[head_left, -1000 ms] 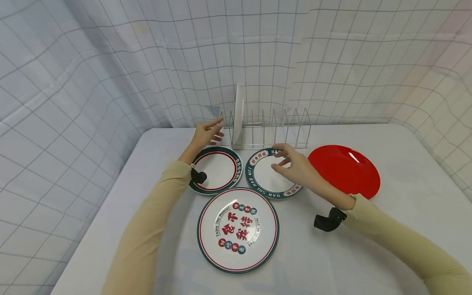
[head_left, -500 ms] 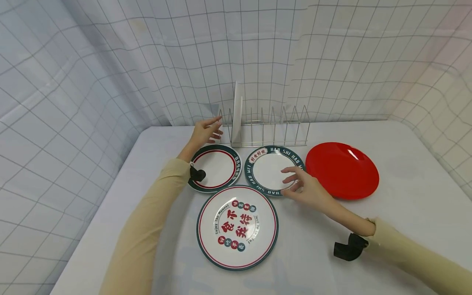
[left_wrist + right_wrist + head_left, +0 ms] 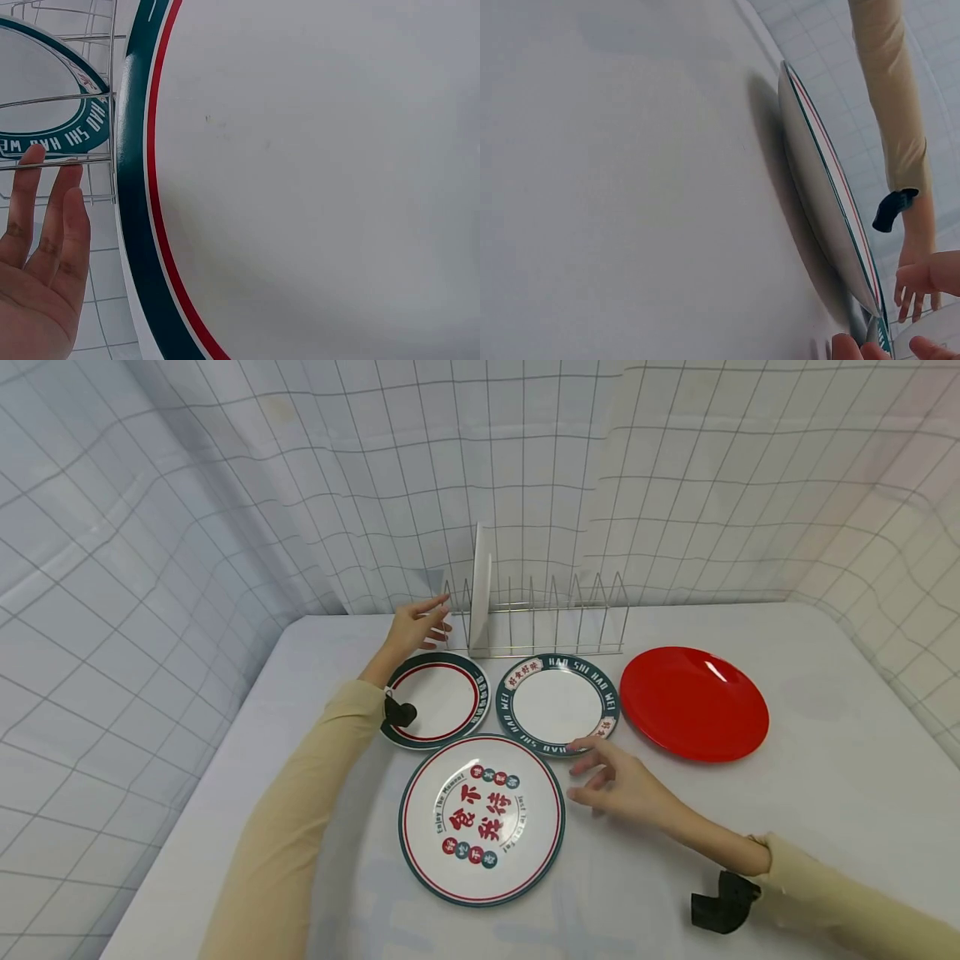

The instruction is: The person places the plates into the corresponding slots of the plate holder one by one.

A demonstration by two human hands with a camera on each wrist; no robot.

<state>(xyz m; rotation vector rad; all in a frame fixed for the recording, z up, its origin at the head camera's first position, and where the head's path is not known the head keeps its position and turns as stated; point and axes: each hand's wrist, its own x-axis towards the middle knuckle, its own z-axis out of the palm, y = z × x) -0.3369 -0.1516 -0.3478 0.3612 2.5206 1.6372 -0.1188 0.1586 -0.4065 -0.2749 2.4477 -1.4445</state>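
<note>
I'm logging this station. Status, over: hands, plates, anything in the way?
Left hand at wire rack, left end. Right hand empty, beside large front plate. White plate upright in rack. In the way: left-wrist black device hides part of left plate.

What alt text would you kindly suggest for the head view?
A person's left hand is at the left end of a wire rack holding one upright plate; the empty right hand is near three patterned plates. A red plate lies to their right.
</note>
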